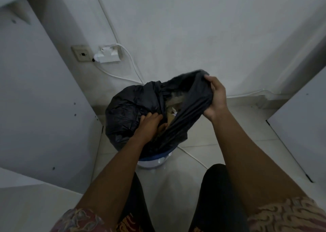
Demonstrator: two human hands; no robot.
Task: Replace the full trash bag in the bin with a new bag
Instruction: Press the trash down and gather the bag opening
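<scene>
A full black trash bag [127,108] bulges out of a small bin [151,162], of which only a blue rim and pale wall show below the bag. Paper and cardboard scraps [172,114] show through the bag's mouth. My right hand [216,97] is closed on the right side of the bag's rim and holds it lifted and stretched. My left hand [151,124] lies at the left edge of the opening, fingers curled onto the plastic. No new bag is in view.
The bin stands on a pale tiled floor [202,138] against a white wall. A wall socket with a white plug [107,55] sits upper left, its cable [192,156] trailing across the floor by the bin. White panels [35,99] flank both sides.
</scene>
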